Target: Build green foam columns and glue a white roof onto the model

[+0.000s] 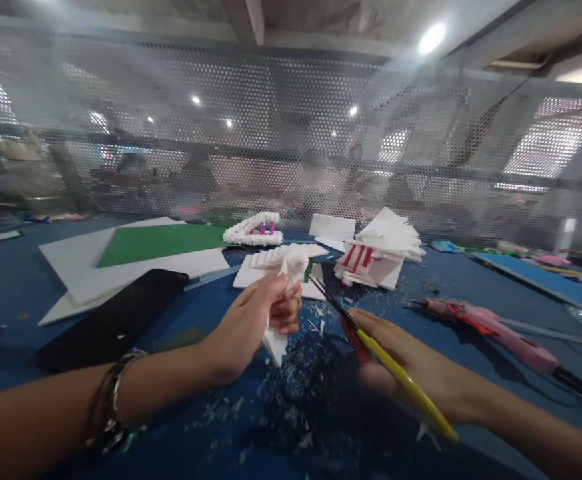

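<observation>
My left hand point(265, 313) is closed around a crumpled white paper-like piece point(295, 261). Its bunched top stands above my fingers, and a pointed end hangs below them. In my right hand point(411, 363) are tweezers point(401, 377) with a yellow and red body and dark, thin tips. Those tips point up and left, a short way right of the white piece and apart from it. Behind my left hand lies a white model base with steps point(265, 259). A white model with red strips point(363, 257) stands beyond the tweezers.
A pink glue gun point(495, 327) with a cord lies at right. On the left are a black phone point(115, 320), a green sheet point(161, 243) and white sheets point(71, 257). White scraps litter the blue table point(195, 427). A white piece with purple posts point(253, 233) sits behind.
</observation>
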`<state>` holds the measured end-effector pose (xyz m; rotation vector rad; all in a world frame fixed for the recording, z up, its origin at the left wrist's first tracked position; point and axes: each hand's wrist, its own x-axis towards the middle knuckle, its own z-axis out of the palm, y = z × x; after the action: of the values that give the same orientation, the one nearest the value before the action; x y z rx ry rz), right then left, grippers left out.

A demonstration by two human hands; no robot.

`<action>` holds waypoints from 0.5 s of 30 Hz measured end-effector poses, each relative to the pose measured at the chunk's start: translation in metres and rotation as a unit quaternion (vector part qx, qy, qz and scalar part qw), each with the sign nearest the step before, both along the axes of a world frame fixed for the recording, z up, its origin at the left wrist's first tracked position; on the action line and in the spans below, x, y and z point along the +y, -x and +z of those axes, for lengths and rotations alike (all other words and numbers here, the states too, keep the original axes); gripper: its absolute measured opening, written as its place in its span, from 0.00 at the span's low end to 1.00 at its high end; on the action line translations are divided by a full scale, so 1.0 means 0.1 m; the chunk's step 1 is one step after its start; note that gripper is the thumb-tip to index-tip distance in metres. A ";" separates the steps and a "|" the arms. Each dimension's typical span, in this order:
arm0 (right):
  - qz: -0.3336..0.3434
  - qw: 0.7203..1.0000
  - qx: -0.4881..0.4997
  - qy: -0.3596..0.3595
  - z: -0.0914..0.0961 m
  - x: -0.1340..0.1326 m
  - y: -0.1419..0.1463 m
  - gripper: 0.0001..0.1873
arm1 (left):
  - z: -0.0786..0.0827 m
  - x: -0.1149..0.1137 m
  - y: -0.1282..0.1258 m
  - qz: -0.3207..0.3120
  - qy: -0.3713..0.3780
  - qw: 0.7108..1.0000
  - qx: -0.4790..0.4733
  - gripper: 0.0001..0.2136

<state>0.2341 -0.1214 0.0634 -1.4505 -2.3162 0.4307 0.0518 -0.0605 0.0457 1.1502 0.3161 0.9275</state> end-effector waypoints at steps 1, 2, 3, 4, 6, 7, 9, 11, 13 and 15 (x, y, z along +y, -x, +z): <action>0.001 1.000 0.005 -0.001 -0.01 0.01 0.01 0.30 | -0.01 0.00 0.00 -0.004 0.002 1.000 0.004 0.13; 0.000 1.000 0.005 0.000 -0.02 0.02 0.03 0.32 | -0.01 -0.01 -0.01 -0.007 -0.001 1.000 0.010 0.13; -0.002 1.000 0.001 0.005 -0.03 0.02 0.04 0.33 | -0.02 -0.01 -0.01 -0.004 -0.007 1.000 0.020 0.14; -0.001 1.000 -0.004 0.012 -0.04 0.03 0.04 0.33 | -0.03 0.00 -0.02 0.001 -0.013 0.999 0.033 0.14; 0.001 1.000 -0.016 0.023 -0.05 0.04 0.06 0.35 | -0.05 0.00 -0.03 0.012 -0.025 0.998 0.060 0.13; 0.002 0.999 -0.021 0.030 -0.06 0.05 0.07 0.37 | -0.07 0.00 -0.03 0.020 -0.033 0.997 0.073 0.12; 0.000 0.999 -0.021 0.037 -0.07 0.05 0.09 0.39 | -0.11 -0.01 -0.04 0.033 -0.053 0.993 0.103 0.11; -0.002 0.999 -0.013 0.036 -0.07 0.05 0.11 0.40 | -0.14 -0.01 -0.05 0.051 -0.083 0.986 0.131 0.11; 0.002 0.999 0.002 0.035 -0.07 0.05 0.13 0.41 | -0.17 -0.02 -0.04 0.078 -0.129 0.976 0.157 0.11; 0.006 0.999 0.016 0.039 -0.08 0.04 0.15 0.40 | -0.19 -0.02 -0.03 0.107 -0.180 0.961 0.182 0.10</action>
<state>0.2196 -0.1170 0.0553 -1.4562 -2.3071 0.5498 0.0544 -0.0628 0.0268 1.6534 0.5967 0.9847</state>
